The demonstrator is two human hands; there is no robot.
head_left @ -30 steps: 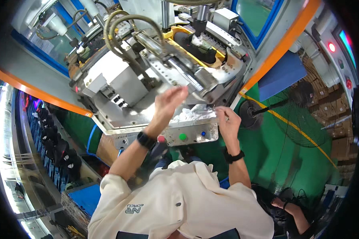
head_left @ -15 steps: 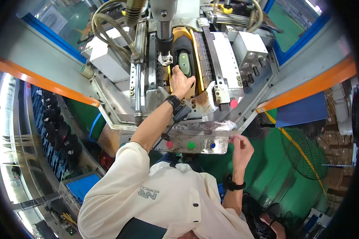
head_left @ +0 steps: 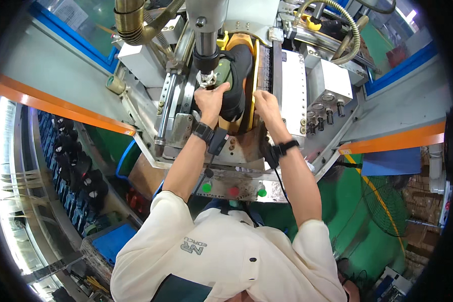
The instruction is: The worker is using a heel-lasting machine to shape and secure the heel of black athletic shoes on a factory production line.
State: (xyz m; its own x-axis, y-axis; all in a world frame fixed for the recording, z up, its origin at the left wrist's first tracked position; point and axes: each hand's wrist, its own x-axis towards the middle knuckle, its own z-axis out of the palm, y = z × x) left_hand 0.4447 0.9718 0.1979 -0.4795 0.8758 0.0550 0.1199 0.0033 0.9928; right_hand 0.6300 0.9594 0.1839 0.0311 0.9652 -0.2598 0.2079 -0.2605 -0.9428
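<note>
A black shoe (head_left: 240, 68) with a green last (head_left: 223, 71) in it sits leaning between the yellow-edged side pads of a machine. My left hand (head_left: 210, 104) is closed at the near left of the shoe, its thumb lying against the green last; the other fingers are partly hidden. Just above that hand hangs a metal press rod (head_left: 206, 50) with a crumpled whitish wrap at its tip. My right hand (head_left: 268, 106) is closed at the yellow edge of the right pad (head_left: 265, 70), to the right of the shoe. What its curled fingers hold, if anything, is hidden.
A button panel (head_left: 246, 190) runs along the machine's front edge. White boxes (head_left: 331, 83) with knobs and metal hoses (head_left: 128, 22) flank the press. Orange-edged side panels stand left and right. A rack of dark shoes (head_left: 75, 161) is at the far left.
My right hand has risen from beside the button panel to the right pad. My left hand has shifted left along the shoe, which now leans and sits differently. The whole view has shifted.
</note>
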